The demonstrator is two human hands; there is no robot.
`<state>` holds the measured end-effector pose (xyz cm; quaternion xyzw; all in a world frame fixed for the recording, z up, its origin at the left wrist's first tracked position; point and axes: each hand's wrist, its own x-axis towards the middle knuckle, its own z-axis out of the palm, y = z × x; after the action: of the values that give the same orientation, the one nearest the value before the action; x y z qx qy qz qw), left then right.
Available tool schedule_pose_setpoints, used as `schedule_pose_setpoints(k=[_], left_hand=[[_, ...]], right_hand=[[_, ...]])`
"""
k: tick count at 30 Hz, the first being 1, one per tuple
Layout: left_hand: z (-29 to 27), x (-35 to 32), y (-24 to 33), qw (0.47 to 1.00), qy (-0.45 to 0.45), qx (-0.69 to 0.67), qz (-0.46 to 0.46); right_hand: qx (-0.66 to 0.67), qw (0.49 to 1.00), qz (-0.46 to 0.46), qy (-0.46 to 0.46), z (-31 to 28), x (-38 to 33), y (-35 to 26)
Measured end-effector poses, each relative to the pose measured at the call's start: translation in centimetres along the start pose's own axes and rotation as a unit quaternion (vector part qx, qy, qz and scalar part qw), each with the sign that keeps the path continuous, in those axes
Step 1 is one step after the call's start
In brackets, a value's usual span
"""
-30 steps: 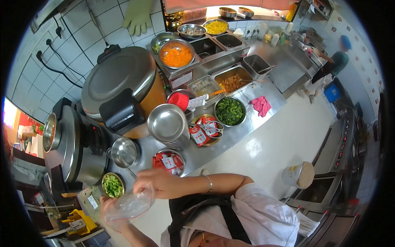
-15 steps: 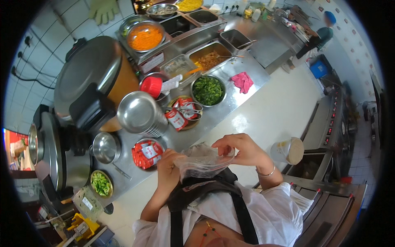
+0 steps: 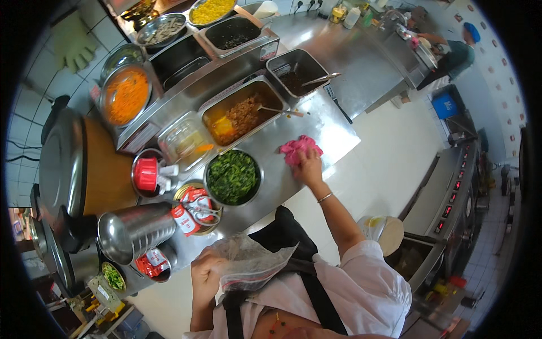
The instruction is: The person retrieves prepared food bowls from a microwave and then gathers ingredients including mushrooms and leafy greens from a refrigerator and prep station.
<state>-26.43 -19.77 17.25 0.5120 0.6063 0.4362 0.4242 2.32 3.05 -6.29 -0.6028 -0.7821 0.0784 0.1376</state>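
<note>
My left hand (image 3: 206, 272) is closed on the edge of a clear zip bag (image 3: 254, 263), which hangs in front of my dark apron. At the counter's front edge my right hand (image 3: 309, 168) has its fingers on a crumpled pink cloth (image 3: 297, 148) and grips it. Left of the cloth sits a steel bowl of chopped greens (image 3: 232, 176). Behind it stands a steel pan of minced brown filling (image 3: 243, 116) with a spoon in it.
Stacked steel bowls (image 3: 138, 230), red packets (image 3: 152, 263) and a large rice cooker (image 3: 84, 164) crowd the left. A dark sauce pan (image 3: 296, 73) stands behind the cloth. To my right are a white bucket (image 3: 388, 233) and cooking equipment (image 3: 446, 186). A co-worker (image 3: 458, 56) stands far right.
My right hand has left the zip bag and reached forward to the pink cloth. My left hand still holds the bag. The view has shifted toward the right end of the counter.
</note>
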Motion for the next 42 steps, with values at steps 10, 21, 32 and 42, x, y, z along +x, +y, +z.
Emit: schedule_pose_setpoints(k=[10, 21, 32, 42], left_hand=[[10.9, 9.5, 2.7, 0.995, -0.056, -0.049, 0.065], [17.9, 17.4, -2.5, 0.998, -0.019, -0.005, 0.053], [18.0, 17.5, -5.0, 0.968, 0.227, -0.106, -0.014], [14.5, 16.3, -2.6, 0.953, 0.173, -0.244, -0.047]], right_hand=[[0.182, 0.976, -0.096, 0.071, -4.7, 9.7, 15.0], [0.369, 0.819, -0.171, -0.406, -27.1, 8.7, 1.8], [0.315, 0.898, -0.010, -0.308, -22.3, 8.3, 1.0], [0.573, 0.755, 0.083, -0.308, -19.9, 10.4, -1.2]])
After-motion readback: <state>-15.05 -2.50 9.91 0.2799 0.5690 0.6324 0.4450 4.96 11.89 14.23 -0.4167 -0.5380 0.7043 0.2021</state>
